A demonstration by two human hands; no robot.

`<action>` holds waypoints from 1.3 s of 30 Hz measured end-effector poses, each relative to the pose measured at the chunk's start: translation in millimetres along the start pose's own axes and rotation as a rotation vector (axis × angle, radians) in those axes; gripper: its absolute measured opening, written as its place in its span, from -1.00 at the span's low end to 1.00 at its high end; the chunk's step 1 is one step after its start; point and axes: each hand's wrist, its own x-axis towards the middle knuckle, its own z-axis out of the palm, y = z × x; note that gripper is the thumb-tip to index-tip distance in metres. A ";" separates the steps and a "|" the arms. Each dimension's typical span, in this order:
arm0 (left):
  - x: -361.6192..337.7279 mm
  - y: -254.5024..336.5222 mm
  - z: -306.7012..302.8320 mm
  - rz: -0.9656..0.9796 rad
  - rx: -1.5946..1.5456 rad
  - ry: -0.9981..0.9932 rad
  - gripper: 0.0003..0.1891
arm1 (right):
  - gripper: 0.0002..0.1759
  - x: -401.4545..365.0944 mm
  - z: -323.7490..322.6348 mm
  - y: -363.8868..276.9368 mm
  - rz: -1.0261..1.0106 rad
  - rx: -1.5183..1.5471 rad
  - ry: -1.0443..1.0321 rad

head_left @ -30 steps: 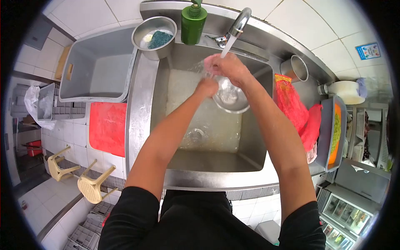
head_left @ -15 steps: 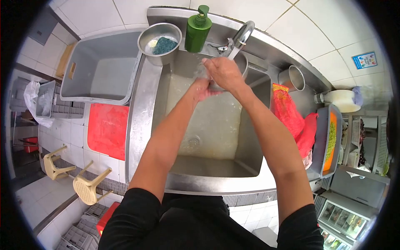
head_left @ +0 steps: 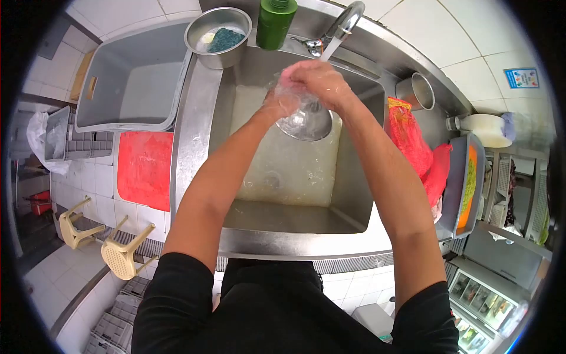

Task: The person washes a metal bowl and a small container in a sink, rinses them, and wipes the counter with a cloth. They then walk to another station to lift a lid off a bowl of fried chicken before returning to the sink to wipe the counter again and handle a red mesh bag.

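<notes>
Water from the curved metal faucet (head_left: 348, 20) runs onto my two hands, which are close together over the sink (head_left: 295, 215). My right hand (head_left: 323, 84) has its fingers curled over toward my left hand; what they close on, if anything, is hidden. My left hand (head_left: 282, 101) is lower and to the left, its fingers blurred by the clear splash around them. Just below both hands a shiny metal bowl (head_left: 318, 125) is in the sink, partly hidden by them. Cloudy shallow water covers the sink bottom.
A metal pot (head_left: 215, 59) with a green scouring sponge (head_left: 227, 40) stands beside a green pump bottle (head_left: 275, 25). To the left is a grey tub (head_left: 132, 126); to the right lie a red mesh bag (head_left: 407, 138), a metal container (head_left: 421, 91) and a grey tray (head_left: 457, 177).
My hands have shifted under the water stream, and my right hand has curled in closer to the left. The metal bowl now shows below them. The camera view has tilted slightly.
</notes>
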 end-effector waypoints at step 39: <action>-43.1 161.7 -273.6 0.198 -0.057 0.672 -0.52 | -0.51 20.7 -23.8 18.8 0.091 -0.021 0.483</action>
